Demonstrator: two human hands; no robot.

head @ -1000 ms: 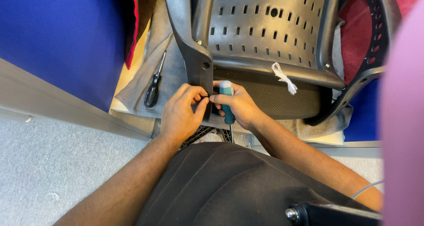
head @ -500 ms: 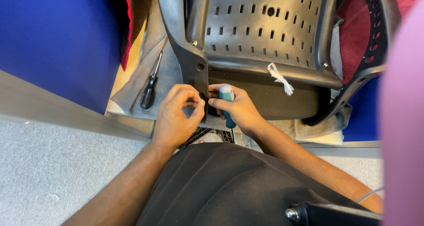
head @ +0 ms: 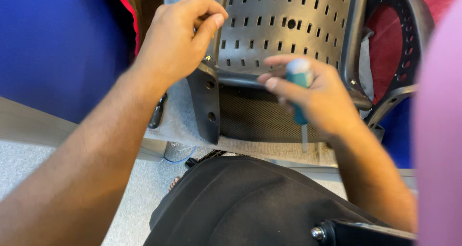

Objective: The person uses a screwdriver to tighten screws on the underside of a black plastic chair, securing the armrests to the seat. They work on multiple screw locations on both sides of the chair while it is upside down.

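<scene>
A dark grey plastic chair back [head: 284,25] with rows of small slots lies on a grey cloth in front of me. My left hand [head: 180,37] is raised over its left frame [head: 206,101], fingers pinched together; whether something small sits between them I cannot tell. My right hand [head: 317,94] grips a teal-handled screwdriver [head: 299,89], its metal shaft pointing down toward the cloth. Two screw holes show in the left frame below my left hand.
A second black-handled screwdriver [head: 156,113] lies on the grey cloth [head: 180,123], partly hidden by my left forearm. A blue panel [head: 57,44] stands at left. A black armrest ring [head: 409,39] is at right. My dark-clothed lap [head: 240,207] fills the foreground.
Both hands have lifted off the lower left frame. My left hand rose to the frame's upper part; my right hand moved right and up, carrying the teal screwdriver.
</scene>
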